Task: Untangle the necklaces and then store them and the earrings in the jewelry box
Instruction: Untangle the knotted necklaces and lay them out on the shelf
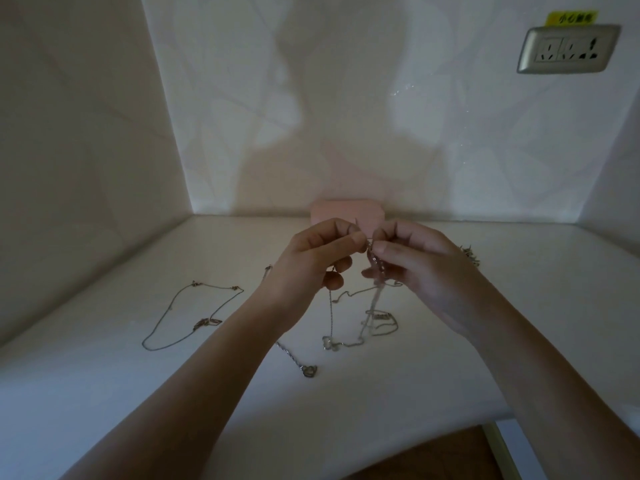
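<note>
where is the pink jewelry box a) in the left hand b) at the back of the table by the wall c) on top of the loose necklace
b: the pink jewelry box sits against the wall at the back of the table, partly hidden behind the left hand and right hand pinching the chains.

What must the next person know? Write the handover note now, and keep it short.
Hands: the left hand and right hand both pinch the tangle of thin silver chains, held up; its ends trail onto the white table.
Apart from the tangle: a thin silver looped necklace on the left and a silver heart-pendant chain by the left forearm.
Small spiky metal pieces, likely the earrings, lie behind the right hand.
The pink rounded jewelry box is at the wall.
Left: finish untangling, store everything.
</note>
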### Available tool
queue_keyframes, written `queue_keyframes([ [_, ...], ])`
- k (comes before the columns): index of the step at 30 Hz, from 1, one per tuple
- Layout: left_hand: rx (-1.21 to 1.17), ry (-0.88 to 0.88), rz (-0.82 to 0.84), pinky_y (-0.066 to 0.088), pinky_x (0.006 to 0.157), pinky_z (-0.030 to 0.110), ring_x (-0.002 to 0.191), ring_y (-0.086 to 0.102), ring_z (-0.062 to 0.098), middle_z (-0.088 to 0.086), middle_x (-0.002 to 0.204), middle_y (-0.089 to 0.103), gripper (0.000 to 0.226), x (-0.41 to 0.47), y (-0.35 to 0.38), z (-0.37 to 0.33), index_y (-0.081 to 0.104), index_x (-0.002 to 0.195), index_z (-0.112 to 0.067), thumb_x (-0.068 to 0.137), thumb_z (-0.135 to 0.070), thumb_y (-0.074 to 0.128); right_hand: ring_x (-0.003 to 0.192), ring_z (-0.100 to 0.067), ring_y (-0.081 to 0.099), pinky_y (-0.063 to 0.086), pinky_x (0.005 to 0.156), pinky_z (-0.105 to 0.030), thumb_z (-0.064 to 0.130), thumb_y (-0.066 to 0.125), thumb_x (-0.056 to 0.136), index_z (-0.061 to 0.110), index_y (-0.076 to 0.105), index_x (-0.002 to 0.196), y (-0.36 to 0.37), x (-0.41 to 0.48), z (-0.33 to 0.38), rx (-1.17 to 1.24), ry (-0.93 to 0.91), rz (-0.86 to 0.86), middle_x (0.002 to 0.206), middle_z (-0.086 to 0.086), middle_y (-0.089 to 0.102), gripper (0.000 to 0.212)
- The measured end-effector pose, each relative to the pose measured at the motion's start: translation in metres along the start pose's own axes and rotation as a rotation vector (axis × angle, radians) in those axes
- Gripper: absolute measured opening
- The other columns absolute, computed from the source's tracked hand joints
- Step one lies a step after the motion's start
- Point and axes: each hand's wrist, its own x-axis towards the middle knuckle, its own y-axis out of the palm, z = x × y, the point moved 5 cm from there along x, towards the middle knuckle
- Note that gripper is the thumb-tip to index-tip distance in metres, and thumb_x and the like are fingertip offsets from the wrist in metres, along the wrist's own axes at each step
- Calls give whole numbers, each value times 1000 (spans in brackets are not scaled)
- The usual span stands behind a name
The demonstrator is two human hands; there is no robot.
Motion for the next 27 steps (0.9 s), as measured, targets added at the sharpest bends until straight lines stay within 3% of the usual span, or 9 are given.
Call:
queue_keyframes([
  [3, -32, -11, 10, 35, 48, 14, 58, 42, 5, -7, 73, 58, 12, 0, 0, 0, 59, 84, -12, 94, -12, 53, 58, -10, 48, 50, 63, -21, 5, 55, 92, 3, 56, 82, 1, 0, 2, -127, -36, -10, 61, 5, 52, 10],
  [7, -21, 7, 41, 31, 48, 14, 56, 37, 6, -3, 70, 54, 15, 0, -1, -2, 59, 76, -13, 91, -17, 57, 67, -9, 59, 50, 66, -19, 1, 52, 94, 4, 58, 84, 0, -2, 7, -138, -47, -10, 71, 2, 63, 12],
  [12, -46, -6, 84, 22, 44, 14, 52, 20, 7, -8, 57, 33, 23, 0, -3, -7, 60, 63, -24, 86, -23, 61, 48, -2, 37, 33, 49, -14, 12, 58, 93, 13, 64, 88, -6, -4, 8, -219, -33, -24, 59, 12, 49, 8],
  [15, -27, 13, 87, 21, 43, 14, 50, 17, 7, -7, 57, 27, 23, -1, -4, -11, 65, 63, -26, 85, -25, 59, 50, 1, 48, 36, 51, -8, 17, 69, 84, 23, 76, 89, -4, -7, 17, -335, -95, -81, 64, 9, 64, 10],
  [18, 12, 23, 66, 20, 43, 14, 49, 18, 7, -7, 55, 26, 21, -2, -5, -14, 66, 65, -25, 86, -25, 64, 80, -2, 68, 48, 72, -9, 18, 73, 77, 19, 77, 91, -2, -10, 21, -311, -136, -112, 84, 8, 76, 15],
  [20, 34, 33, 55, 19, 43, 15, 49, 19, 7, -5, 56, 26, 17, -3, -6, -16, 66, 67, -23, 84, -26, 64, 79, 0, 69, 48, 73, -8, 16, 73, 77, 14, 77, 93, -2, -11, 22, -290, -137, -115, 78, 11, 75, 16],
  [23, 69, 49, 58, 19, 43, 15, 47, 19, 7, -10, 50, 33, 13, -5, -6, -19, 66, 71, -17, 79, -27, 62, 42, -1, 46, 36, 49, -8, 24, 72, 77, 11, 78, 93, -2, -12, 21, -200, -74, -104, 57, 0, 67, 21],
  [25, 85, 53, 65, 20, 43, 14, 46, 20, 5, -15, 46, 41, 14, -6, -5, -20, 65, 74, -14, 77, -26, 61, 45, -8, 26, 27, 46, -14, 39, 77, 68, 20, 79, 85, -3, -12, 17, -183, -25, -90, 72, -30, 59, 26],
  [27, 82, 54, 64, 21, 42, 14, 45, 20, 5, -15, 46, 39, 13, -5, -4, -19, 67, 71, -16, 73, -28, 64, 51, -13, 23, 26, 46, -16, 41, 82, 65, 21, 79, 83, -6, -9, 13, -179, 0, -70, 69, -24, 45, 27],
])
